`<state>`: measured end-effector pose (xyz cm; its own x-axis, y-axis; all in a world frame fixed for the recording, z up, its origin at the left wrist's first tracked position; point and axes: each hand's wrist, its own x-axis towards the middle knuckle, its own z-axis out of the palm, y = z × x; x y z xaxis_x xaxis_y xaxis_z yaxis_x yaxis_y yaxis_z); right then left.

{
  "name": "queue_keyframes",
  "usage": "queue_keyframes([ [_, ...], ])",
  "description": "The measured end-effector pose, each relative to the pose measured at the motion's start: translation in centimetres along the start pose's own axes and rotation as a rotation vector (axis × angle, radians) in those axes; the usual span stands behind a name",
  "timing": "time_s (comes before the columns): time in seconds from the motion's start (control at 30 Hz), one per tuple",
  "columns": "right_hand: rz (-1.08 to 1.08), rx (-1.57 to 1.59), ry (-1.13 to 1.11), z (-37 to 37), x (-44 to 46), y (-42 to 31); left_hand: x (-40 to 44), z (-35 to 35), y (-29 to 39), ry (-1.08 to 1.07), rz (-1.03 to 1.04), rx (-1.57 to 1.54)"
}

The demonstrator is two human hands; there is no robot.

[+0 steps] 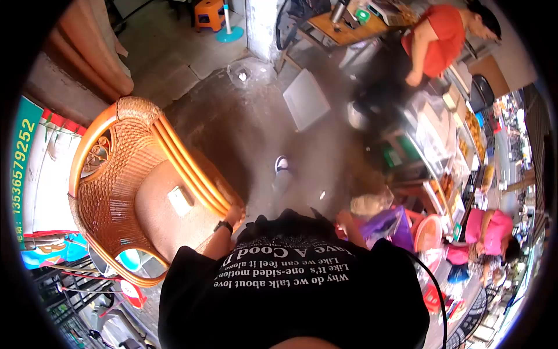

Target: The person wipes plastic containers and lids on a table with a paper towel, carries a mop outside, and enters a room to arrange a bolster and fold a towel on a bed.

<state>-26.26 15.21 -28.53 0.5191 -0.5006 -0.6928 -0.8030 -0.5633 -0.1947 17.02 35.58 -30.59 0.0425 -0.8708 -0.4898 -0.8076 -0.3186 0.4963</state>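
Observation:
My left hand (pixel 235 216), below a dark wristwatch (pixel 225 225), is at the front end of the arm of a rattan chair (pixel 119 168). It looks close against the chair arm, but I cannot tell whether it grips it. A small pale box-like item (pixel 180 200) lies on the chair's seat. Down at my right side is my right hand (pixel 344 220), partly hidden by my black shirt (pixel 290 279), near a purple bag (pixel 392 228). Its fingers do not show clearly.
A pale flat panel (pixel 306 100) lies on the floor ahead. To the right are loaded crates and a pink basin (pixel 429 231). A person in red (pixel 439 41) bends beside a wooden table (pixel 343 29); another in pink (pixel 489 230) is farther right. An orange stool (pixel 209 14) stands behind.

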Motion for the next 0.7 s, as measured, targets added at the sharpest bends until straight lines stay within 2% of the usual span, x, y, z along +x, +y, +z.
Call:
queue_keyframes([
  [0.03, -0.136, -0.263, -0.076, -1.7, 1.3, 0.4, 0.9, 1.0, -0.1, -0.079, 0.031, 0.018],
  [0.07, -0.192, -0.328, -0.132, -2.8, 2.3, 0.9, 2.9, 6.0, -3.3, 0.035, 0.087, 0.236],
  [0.13, -0.143, -0.183, -0.193, -5.2, 5.0, 2.2, 4.7, 5.2, -3.5, 0.017, 0.099, 0.247],
  [0.17, -0.001, 0.076, -0.196, -6.3, 6.1, 2.9, 5.7, 3.3, -4.0, 0.008, 0.09, 0.194],
  [0.23, 0.218, 0.423, -0.161, -9.6, 8.6, 4.1, 7.7, -2.7, -4.0, 0.023, 0.092, 0.099],
  [0.3, 0.219, 0.426, -0.153, -13.6, 12.3, 4.6, 9.4, -11.0, -2.9, 0.087, 0.021, -0.003],
  [0.33, 0.204, 0.394, -0.146, -15.8, 14.5, 4.6, 9.3, -18.8, 1.7, 0.056, -0.186, -0.095],
  [0.37, 0.19, 0.378, -0.117, -18.0, 17.1, 4.2, 11.0, -22.0, 1.8, 0.188, -0.231, -0.098],
  [0.4, 0.149, 0.311, -0.072, -20.5, 20.1, 4.0, 12.1, -25.2, 2.2, 0.336, -0.345, -0.347],
  [0.43, 0.116, 0.267, -0.017, -22.7, 23.3, 3.1, 13.6, -26.8, 1.3, 0.483, -0.341, -0.388],
  [0.47, 0.091, 0.225, 0.048, -25.3, 26.6, 1.6, 14.8, -28.5, 0.9, 0.545, -0.408, -0.555],
  [0.5, 0.003, 0.175, 0.189, -28.5, 30.1, -0.9, 16.2, -29.0, -0.6, 0.674, -0.359, -0.629],
  [0.57, -0.142, 0.136, 0.409, -34.6, 35.7, -7.2, 16.6, -32.2, 0.3, 0.739, -0.424, -0.831],
  [0.6, -0.358, 0.109, 0.449, -37.0, 38.5, -9.5, 17.2, -32.1, -0.6, 0.755, -0.428, -0.837],
  [0.67, -0.289, 0.619, 0.275, -43.1, 38.1, -17.5, 18.2, -29.0, -4.1, 0.766, -0.5, -0.884],
  [0.7, -0.339, 0.622, 0.257, -43.9, 39.5, -19.7, 18.0, -27.9, -5.2, 0.796, -0.474, -0.905],
])
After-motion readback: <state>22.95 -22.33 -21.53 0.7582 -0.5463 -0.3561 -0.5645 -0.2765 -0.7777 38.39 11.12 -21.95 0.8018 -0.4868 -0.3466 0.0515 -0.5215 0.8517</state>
